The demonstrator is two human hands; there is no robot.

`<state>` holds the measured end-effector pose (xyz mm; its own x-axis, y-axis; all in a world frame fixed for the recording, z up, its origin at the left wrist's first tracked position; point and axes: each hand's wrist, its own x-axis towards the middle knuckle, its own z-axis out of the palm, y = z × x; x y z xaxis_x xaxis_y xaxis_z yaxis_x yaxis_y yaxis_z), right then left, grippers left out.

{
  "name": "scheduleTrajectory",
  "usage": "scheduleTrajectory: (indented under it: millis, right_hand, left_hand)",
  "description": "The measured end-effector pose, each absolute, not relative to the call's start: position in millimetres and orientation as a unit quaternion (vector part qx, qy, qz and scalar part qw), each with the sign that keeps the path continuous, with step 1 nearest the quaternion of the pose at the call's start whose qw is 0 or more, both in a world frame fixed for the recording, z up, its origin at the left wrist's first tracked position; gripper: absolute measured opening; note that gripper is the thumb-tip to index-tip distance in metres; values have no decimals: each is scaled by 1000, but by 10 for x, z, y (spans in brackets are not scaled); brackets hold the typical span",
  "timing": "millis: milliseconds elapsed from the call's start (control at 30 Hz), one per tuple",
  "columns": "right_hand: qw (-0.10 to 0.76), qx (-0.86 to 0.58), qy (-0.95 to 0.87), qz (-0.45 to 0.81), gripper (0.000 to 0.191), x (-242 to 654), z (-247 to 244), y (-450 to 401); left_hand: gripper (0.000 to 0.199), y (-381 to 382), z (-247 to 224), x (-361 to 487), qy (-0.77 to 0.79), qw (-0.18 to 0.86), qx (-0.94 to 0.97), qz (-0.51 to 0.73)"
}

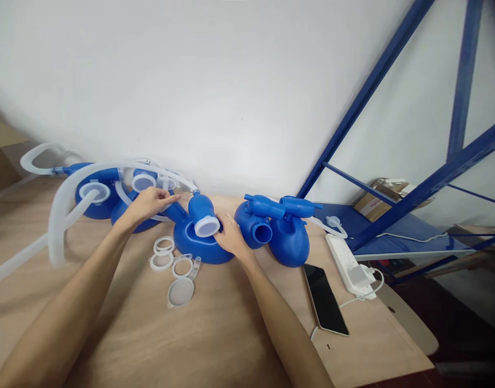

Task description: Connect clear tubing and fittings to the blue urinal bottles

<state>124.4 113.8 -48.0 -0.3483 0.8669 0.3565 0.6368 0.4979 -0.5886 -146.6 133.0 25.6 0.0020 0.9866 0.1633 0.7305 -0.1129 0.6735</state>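
A blue plastic urinal bottle [199, 251] lies on the table, its neck pointing up and left. On top of it rests a blue cup-shaped funnel piece [200, 207] with a white rim ring, joined to a translucent hose [130, 165]. My right hand [230, 235] grips the side of this funnel, its thumb near the ring. My left hand [154, 203] is at the bottle's neck with thumb and fingertips drawn together; what they pinch is hidden. Several translucent rings and caps [180, 292] lie just in front of the bottle.
More blue bottles [288, 240] with attached pieces stand at right, and others [94, 191] with hoses at left. A phone [325, 299] and a white power strip [344, 264] lie near the table's right edge. A blue metal shelf [352, 113] rises beyond; a white wall stands behind.
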Motion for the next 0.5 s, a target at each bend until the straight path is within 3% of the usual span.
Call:
scheduleTrajectory:
  millis: [233, 500]
  right_hand:
    - [324, -471, -800, 180, 28, 1234, -487, 1141]
    - [322, -470, -801, 184, 30, 1244, -533, 1169]
  left_hand:
    - [48, 1241, 361, -1389, 688, 125, 664, 264]
    - [43, 1237, 468, -1586, 689, 128, 673, 237]
